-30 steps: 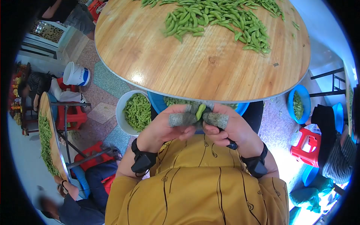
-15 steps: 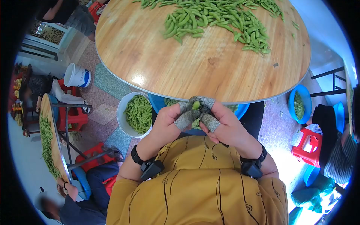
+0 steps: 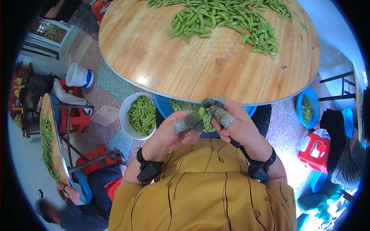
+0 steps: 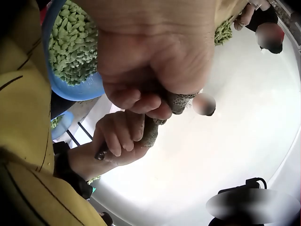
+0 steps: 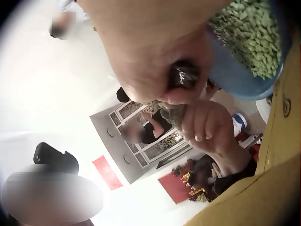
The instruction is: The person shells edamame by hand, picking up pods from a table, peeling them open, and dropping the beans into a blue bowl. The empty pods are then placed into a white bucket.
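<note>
In the head view a green pod [image 3: 201, 112] is between the two hands, above a blue basin [image 3: 162, 103] of green beans by the table's near edge. The left hand [image 3: 178, 128] pinches the pod from the left, with grey wraps on thumb and finger. The right hand [image 3: 232, 122], wrapped likewise, has its thumb and forefinger at the pod's right side. A dark object [image 5: 184, 74] lies in the right palm in the right wrist view. Both wrist views show the hands meeting; the pod itself is hidden there.
A heap of pods [image 3: 239, 23] covers the far part of the round wooden table [image 3: 169, 65]. On the floor stand a white bowl of pods [image 3: 124, 115], a white bucket [image 3: 79, 76] and a red stool [image 3: 315, 152]. Another person [image 3: 73, 208] sits at the lower left.
The hands came together over the pod, then parted slightly. The pod now shows less than a second ago, and more of the basin's beans is visible between the hands.
</note>
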Motion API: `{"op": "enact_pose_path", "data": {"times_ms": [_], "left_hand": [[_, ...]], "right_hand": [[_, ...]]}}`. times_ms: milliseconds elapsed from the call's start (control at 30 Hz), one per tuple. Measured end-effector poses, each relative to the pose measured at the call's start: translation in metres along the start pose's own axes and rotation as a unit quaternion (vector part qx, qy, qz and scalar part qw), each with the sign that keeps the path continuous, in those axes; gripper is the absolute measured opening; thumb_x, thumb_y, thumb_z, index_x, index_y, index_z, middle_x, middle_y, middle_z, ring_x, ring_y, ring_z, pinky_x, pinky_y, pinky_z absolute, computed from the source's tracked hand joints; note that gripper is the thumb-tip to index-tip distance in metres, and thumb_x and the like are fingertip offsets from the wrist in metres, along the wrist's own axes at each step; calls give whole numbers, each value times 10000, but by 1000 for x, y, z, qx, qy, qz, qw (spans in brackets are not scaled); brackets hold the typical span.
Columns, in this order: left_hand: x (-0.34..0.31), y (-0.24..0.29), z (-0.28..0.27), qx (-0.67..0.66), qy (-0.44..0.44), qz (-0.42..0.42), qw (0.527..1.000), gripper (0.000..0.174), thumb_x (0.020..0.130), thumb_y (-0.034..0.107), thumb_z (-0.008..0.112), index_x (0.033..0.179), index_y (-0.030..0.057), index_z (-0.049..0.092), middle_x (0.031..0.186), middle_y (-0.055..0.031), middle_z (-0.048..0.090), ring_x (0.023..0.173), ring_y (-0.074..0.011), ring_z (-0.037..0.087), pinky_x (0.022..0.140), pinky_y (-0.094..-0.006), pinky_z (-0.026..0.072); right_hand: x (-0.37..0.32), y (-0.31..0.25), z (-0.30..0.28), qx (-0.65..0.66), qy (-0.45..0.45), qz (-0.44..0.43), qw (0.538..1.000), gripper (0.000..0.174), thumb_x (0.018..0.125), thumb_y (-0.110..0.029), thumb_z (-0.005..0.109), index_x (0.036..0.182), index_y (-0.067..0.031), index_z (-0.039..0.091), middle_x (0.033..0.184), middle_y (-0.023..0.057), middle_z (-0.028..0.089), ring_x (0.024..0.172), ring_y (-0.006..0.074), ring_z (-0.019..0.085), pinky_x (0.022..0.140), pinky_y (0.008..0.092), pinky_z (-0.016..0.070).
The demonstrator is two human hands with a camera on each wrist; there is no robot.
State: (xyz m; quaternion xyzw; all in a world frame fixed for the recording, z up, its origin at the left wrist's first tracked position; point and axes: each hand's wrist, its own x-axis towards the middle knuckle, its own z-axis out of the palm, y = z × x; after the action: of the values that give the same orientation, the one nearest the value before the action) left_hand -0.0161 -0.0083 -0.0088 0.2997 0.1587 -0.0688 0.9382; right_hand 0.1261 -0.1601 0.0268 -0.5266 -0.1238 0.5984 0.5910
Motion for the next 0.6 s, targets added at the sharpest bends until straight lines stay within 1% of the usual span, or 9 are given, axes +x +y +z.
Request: {"op": "enact_pose_path", "data": {"times_ms": [67,100,133,200,300,433,500,533,600], "left_hand": [[2,3,5,15,8,-9,1000,263,940,286,538,916,31,600,558,-8,451,458,-106,382,444,-249,280],[3,3,7,28,17,-21,999,278,948,296,518,902,33,594,547,-2,434,456,-105,374,443,-250,275],[3,4,7,28,17,-19,999,278,948,296,518,902,33,594,547,-2,434,456,-105,374,443,-250,275],[3,5,8,-86,-76,-48,992,291,959,302,489,879,38,581,529,8,400,444,-104,347,436,-257,263],[5,-3,4,-162,-165,-65,971,317,976,307,446,856,45,577,519,16,376,426,-102,314,429,-264,249],[5,-5,6,-116,-106,-45,987,273,964,263,482,958,11,584,490,6,434,397,-86,354,401,-231,252],[3,2,11,174,33,-25,984,218,952,156,495,766,60,559,578,4,488,470,-130,435,455,-261,339],[2,6,17,173,33,-26,984,218,952,156,495,766,60,559,578,4,488,470,-130,435,455,-261,339],[0,15,29,360,75,26,930,111,873,98,585,780,40,565,622,-55,564,528,-226,546,491,-318,417]], "right_hand": [[11,3,-1,-26,-12,-39,999,185,947,-127,514,1118,-63,544,704,2,527,446,57,415,389,206,331],[16,7,-3,29,-33,-45,998,100,930,-114,550,999,-43,567,706,8,536,451,62,427,392,209,329],[17,8,-4,28,-34,-45,998,100,930,-114,550,999,-43,567,706,8,536,451,62,427,392,209,329],[20,9,-6,75,-75,-58,993,71,924,-115,565,943,-46,565,702,12,542,453,67,432,396,211,324],[21,18,-6,128,-116,-73,982,74,920,-118,576,932,-45,569,686,12,535,452,71,432,405,209,320],[19,16,-7,91,-92,-70,989,73,921,-120,572,929,-47,574,655,1,526,450,61,429,406,206,321],[18,15,-6,15,-57,-87,994,85,919,-134,579,926,-50,578,634,-9,522,451,51,436,408,204,327],[18,16,-6,16,-56,-86,995,85,919,-134,579,926,-50,578,634,-9,522,451,51,436,408,204,327],[19,17,-5,-48,-33,-105,993,101,916,-151,587,921,-50,579,622,-17,519,457,43,446,408,203,334]]}}
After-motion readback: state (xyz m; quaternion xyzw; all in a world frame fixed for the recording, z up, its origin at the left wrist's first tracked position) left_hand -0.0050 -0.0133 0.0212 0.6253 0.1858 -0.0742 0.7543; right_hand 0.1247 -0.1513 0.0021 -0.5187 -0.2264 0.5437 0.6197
